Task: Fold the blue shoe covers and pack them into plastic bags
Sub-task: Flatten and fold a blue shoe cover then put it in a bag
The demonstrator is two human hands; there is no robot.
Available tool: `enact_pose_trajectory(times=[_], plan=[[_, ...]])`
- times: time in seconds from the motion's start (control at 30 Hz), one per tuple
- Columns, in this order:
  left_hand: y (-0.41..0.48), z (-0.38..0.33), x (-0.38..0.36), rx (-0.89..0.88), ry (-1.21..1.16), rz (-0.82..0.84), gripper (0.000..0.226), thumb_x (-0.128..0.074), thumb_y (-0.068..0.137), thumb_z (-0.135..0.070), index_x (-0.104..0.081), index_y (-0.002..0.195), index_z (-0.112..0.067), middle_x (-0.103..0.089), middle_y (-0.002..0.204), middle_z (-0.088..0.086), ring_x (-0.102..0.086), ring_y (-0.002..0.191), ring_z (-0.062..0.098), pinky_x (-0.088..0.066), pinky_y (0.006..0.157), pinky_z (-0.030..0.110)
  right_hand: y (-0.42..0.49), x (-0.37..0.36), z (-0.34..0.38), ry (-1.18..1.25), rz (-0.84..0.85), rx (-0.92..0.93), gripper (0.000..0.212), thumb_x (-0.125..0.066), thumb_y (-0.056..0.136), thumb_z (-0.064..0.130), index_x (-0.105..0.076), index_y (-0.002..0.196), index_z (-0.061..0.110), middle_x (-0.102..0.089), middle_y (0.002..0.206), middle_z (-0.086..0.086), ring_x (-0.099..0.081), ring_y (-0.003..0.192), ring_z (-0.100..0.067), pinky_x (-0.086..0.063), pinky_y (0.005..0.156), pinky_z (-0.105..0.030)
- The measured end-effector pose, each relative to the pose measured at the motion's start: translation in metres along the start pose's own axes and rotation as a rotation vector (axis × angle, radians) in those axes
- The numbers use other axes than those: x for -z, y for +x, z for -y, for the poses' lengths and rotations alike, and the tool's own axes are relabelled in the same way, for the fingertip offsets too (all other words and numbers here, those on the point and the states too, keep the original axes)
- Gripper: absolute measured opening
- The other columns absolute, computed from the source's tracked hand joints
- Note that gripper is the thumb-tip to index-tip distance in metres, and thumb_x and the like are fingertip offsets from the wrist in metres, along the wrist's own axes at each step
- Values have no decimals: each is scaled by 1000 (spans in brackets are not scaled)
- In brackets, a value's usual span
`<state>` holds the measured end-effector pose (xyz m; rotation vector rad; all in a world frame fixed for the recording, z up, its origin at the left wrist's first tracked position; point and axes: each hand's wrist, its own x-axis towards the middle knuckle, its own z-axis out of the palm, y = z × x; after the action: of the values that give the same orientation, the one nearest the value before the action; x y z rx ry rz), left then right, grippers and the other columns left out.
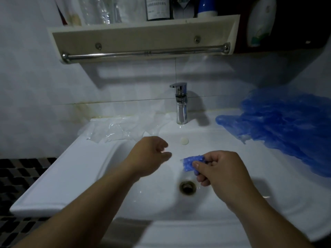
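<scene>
My right hand [219, 169] pinches a small folded blue shoe cover [190, 161] between thumb and fingers, held over the basin just above the drain. My left hand [150, 154] hovers to its left over the basin, fingers loosely curled, holding nothing. A heap of loose blue shoe covers [283, 126] lies on the right side of the sink top. Clear plastic bags [116, 129] lie crumpled on the sink's back left corner, a little beyond my left hand.
The white sink [68, 172] has a chrome tap [181, 104] at the back and an open drain [187, 187]. Above hangs a shelf with a towel rail [145, 52] and bottles. Dark patterned floor shows at the left.
</scene>
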<state>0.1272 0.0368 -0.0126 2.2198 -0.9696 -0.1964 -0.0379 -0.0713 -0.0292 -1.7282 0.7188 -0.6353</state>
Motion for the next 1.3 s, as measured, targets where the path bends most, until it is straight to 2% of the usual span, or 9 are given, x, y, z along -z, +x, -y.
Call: enact_pose_trajectory(times=[0.17, 0.33, 0.53, 0.7, 0.8, 0.93, 1.03, 1.13, 1.3], plan=[[63, 15, -15, -123, 578, -68, 58, -64, 89, -35, -44, 143, -32, -29, 156, 17, -23, 144, 33, -26, 117, 42, 3, -2, -9, -14, -31, -19, 11, -74, 83, 7, -71, 77, 15, -71, 60, -5, -66, 52, -17, -56, 58, -34], [107, 29, -33, -21, 831, 27, 62, -59, 89, -35, -40, 146, -23, -22, 159, 14, -18, 147, 34, -13, 121, 50, 2, 0, -12, -52, -40, -9, 12, -75, 82, 11, -71, 75, 19, -70, 58, -4, -67, 53, -17, -58, 61, -38], [90, 32, -25, -105, 677, -162, 50, -63, 87, -30, -52, 132, -9, -47, 142, 5, -49, 125, 25, -32, 113, 42, -2, 7, -6, -88, -73, 24, 14, -74, 82, 14, -71, 70, 20, -71, 60, -2, -68, 57, -20, -59, 67, -50], [27, 18, 7, -272, 272, -437, 7, -76, 80, -20, -72, 85, -23, -69, 93, -9, -67, 85, 10, -51, 77, 24, -8, 26, 2, -85, -161, 71, 16, -73, 83, 14, -72, 71, 24, -70, 59, 2, -67, 56, -15, -59, 69, -48], [-15, 8, 16, -158, -116, -409, 23, -85, 70, -13, -64, 63, -20, -67, 61, -9, -61, 56, 1, -44, 56, 15, -13, 41, 2, -64, -197, 97, 14, -73, 84, 15, -72, 76, 26, -71, 63, 5, -68, 59, -13, -60, 70, -45], [-52, -3, 18, -141, -492, -187, 27, -81, 69, 7, -58, 81, -3, -66, 64, 4, -61, 59, 13, -51, 59, 22, -28, 50, 4, -28, -207, 150, 14, -73, 84, 14, -73, 80, 27, -72, 68, 7, -69, 64, -12, -61, 73, -42], [-65, -4, 17, -155, -522, -121, 34, -79, 70, 11, -59, 91, -6, -65, 67, 3, -62, 64, 18, -55, 69, 36, -39, 50, 6, -22, -163, 195, 17, -73, 84, 12, -73, 78, 28, -73, 71, 5, -70, 67, -16, -60, 75, -43], [-71, -5, 16, -155, -555, -118, 34, -77, 70, 13, -61, 93, -6, -65, 68, 5, -62, 64, 19, -55, 66, 29, -43, 51, 5, -53, -117, 227, 18, -74, 83, 12, -74, 77, 29, -72, 70, 6, -69, 67, -16, -60, 74, -43], [-76, -5, 15, -136, -628, -101, 31, -73, 71, 17, -60, 93, 0, -65, 68, 11, -64, 63, 23, -57, 63, 30, -48, 52, 3, -135, -44, 265, 13, -75, 82, 17, -74, 80, 30, -70, 68, 10, -65, 64, -8, -53, 61, -21]])
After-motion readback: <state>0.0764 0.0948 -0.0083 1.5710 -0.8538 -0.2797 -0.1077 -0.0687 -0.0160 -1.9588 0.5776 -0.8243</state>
